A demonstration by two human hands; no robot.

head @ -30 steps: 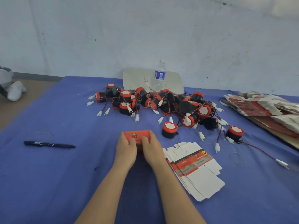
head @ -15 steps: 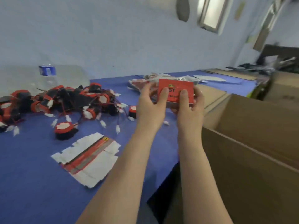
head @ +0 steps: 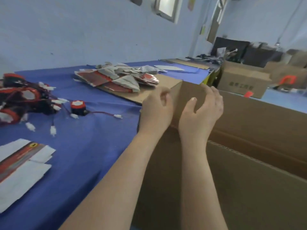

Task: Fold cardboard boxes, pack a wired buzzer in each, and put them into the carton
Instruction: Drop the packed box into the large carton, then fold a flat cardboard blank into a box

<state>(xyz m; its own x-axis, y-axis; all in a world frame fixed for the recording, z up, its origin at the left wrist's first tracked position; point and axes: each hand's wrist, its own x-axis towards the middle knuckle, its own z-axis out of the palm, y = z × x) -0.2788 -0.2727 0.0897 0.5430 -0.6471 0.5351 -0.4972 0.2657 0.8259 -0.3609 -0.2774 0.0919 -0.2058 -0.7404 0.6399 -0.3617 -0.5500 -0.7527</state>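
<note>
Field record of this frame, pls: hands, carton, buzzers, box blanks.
carton: open, against the table edge; contents hidden
left hand: over the carton's raised flap, fingers loosely curled, nothing seen in its grip
right hand: beside it, fingers relaxed, empty
buzzers: wired pile at far left; single buzzer apart, nearer the carton
flat box blanks: few at near left; messy stack farther back

Pale blue wall [head: 83, 30]; framed window [head: 166, 7]; blue-covered table [head: 93, 146]
</note>
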